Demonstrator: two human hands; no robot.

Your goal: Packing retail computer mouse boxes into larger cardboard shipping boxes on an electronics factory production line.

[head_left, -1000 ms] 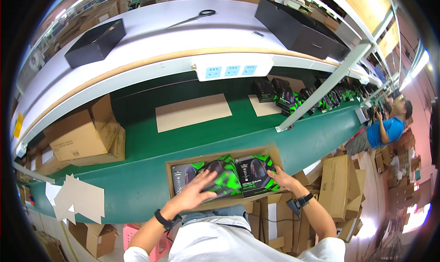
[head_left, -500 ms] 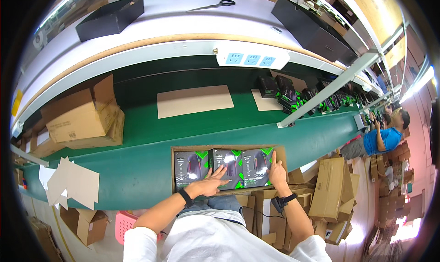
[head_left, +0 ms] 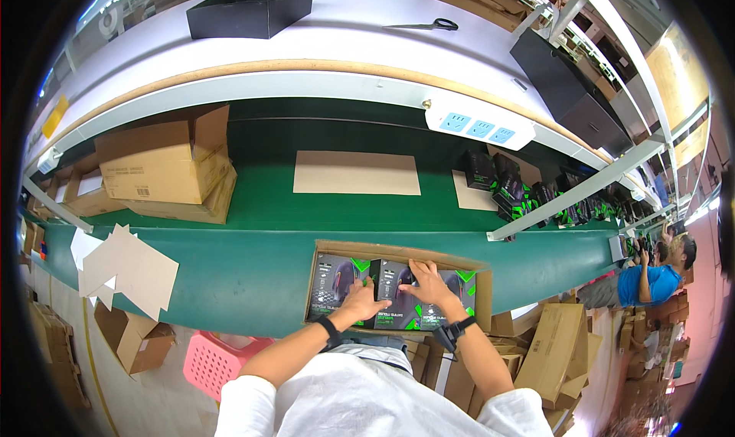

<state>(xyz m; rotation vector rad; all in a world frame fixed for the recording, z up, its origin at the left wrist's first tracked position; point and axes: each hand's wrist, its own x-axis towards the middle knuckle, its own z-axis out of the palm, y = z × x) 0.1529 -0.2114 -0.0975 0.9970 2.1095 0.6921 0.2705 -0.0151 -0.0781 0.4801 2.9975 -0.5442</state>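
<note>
An open cardboard carton (head_left: 478, 299) lies on the green bench in front of me, holding a row of three computer mouse boxes, black with green corners. My left hand (head_left: 361, 301) rests over the seam between the left mouse box (head_left: 331, 278) and the middle mouse box (head_left: 390, 314), thumb and fingers apart. Over the right side of the middle box, my right hand (head_left: 430, 285) has its fingers spread, the wrist crossing the right mouse box (head_left: 465, 282). Both hands touch the box tops, and neither visibly grips anything.
Cardboard boxes (head_left: 164, 165) stand at the back left, by loose cardboard sheets (head_left: 126, 272). A flat sheet (head_left: 356, 173) lies behind the carton. More mouse boxes (head_left: 513, 196) are piled right of a slanted post (head_left: 574, 184). A pink basket (head_left: 218, 364) sits below; a co-worker (head_left: 651, 284) is far right.
My right hand has moved left from the carton's right end to the middle box. My left hand has shifted toward the seam of the left and middle boxes. The view has turned slightly left.
</note>
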